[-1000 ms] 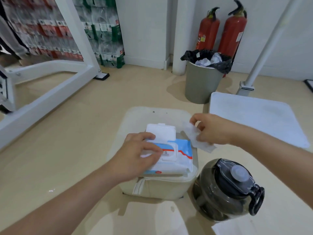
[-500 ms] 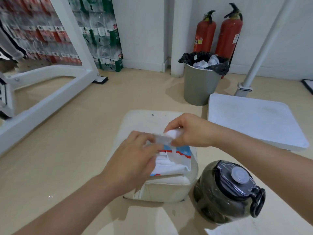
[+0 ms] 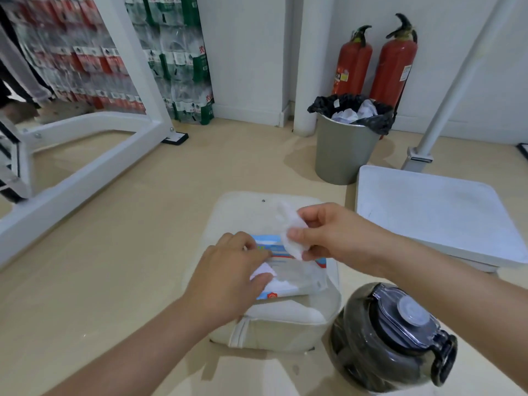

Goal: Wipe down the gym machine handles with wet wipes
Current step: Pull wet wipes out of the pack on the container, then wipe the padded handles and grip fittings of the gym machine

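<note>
My right hand (image 3: 337,235) pinches a crumpled white wet wipe (image 3: 291,238) while my left hand (image 3: 228,270) presses down on the glossy rectangular wipes pack (image 3: 291,278) atop a beige padded case (image 3: 271,332).

One wide-angle view, worn on the person's head, faces forward and steeply down. Both forearms enter from the bottom edge, so the left hand (image 3: 228,272) and right hand (image 3: 337,235) sit close under the lens. The crumpled white wet wipe (image 3: 291,238) pinched in the right fingers lies near frame centre. The pale beige floor (image 3: 114,252) runs away to the white wall (image 3: 245,52) at the top, with two red fire extinguishers (image 3: 394,67) far off.
</note>
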### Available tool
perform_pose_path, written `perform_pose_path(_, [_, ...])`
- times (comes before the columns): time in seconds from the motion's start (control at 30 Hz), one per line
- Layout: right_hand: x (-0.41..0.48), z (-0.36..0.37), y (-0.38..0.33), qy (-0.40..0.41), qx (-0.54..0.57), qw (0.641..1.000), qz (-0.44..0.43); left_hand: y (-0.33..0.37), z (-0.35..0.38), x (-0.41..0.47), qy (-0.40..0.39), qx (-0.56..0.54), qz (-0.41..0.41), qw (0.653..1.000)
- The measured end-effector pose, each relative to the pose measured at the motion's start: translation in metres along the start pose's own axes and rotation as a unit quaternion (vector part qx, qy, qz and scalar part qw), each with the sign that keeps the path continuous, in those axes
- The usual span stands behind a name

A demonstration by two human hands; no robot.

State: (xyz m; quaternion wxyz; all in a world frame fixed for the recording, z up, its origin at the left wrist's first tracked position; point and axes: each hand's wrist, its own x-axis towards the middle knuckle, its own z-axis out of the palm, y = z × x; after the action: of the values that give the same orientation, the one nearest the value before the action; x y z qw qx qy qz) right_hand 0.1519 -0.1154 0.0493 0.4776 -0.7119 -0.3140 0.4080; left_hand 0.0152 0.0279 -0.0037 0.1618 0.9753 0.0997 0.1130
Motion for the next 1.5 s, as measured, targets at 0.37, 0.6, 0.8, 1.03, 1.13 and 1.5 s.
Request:
perform_pose_path(0.37, [0.001, -0.008, -0.008, 0.010, 0.114, 0.993, -0.005, 0.031, -0.018, 0.026, 0.048, -0.580, -0.168, 0.796])
perform_pose_path(0.6, [0.012, -0.024, -0.005, 0.022, 0.165, 0.986, 0.017, 0.026, -0.013, 0.041, 0.117, -0.545, -0.203, 0.805])
perform_pose_path(0.8, [-0.007, -0.024, -0.040, 0.030, 0.078, 0.996, 0.028, 0.041, -0.042, 0.057, 0.059, -0.544, -0.247, 0.800])
perform_pose_path(1.03, [-0.080, -0.030, -0.132, 0.088, 0.072, 0.992, 0.048, 0.110, -0.152, 0.043, -0.040, -0.680, -0.245, 0.690])
perform_pose_path(1.13, [-0.124, -0.033, -0.197, 0.156, 0.050, 0.986, 0.031, 0.153, -0.209, 0.040, 0.001, -0.617, -0.226, 0.753])
perform_pose_path(1.5, [-0.285, -0.075, -0.482, 0.160, 0.338, 0.922, 0.100, 0.320, -0.510, 0.044, 0.052, -0.697, -0.348, 0.625])
